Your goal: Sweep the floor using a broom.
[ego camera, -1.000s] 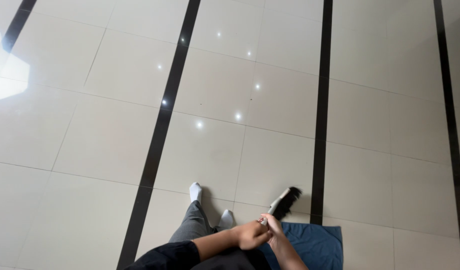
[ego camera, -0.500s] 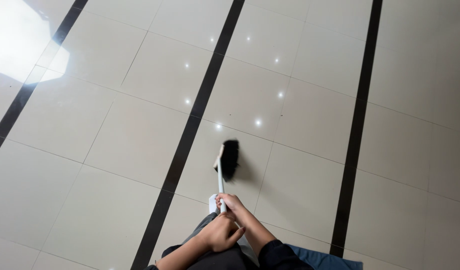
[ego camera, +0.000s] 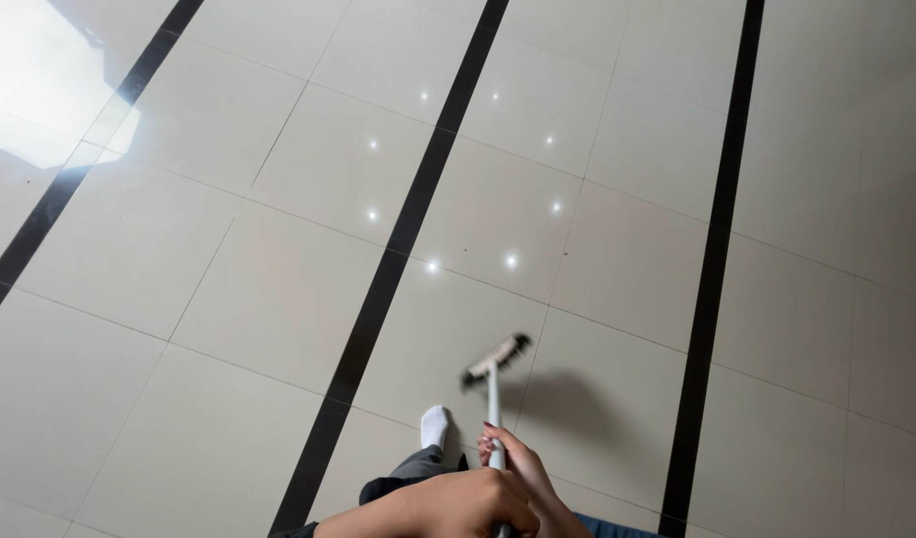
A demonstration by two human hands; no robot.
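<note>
Though only the head view shows it, both hands are clamped on the broom [ego camera: 494,384]: left hand [ego camera: 468,506] nearest, right hand [ego camera: 518,463] just beyond on the pale handle. Brush head sits near, right of the white-socked foot [ego camera: 435,426]. Looks light and stiff, bristles soft; best held along the handle. Floor [ego camera: 279,299] is glossy cream tile with black strips, likely slippery; ceiling lights reflect farther off.

Broom head [ego camera: 497,359] blurred; handle's lower end hidden.
</note>
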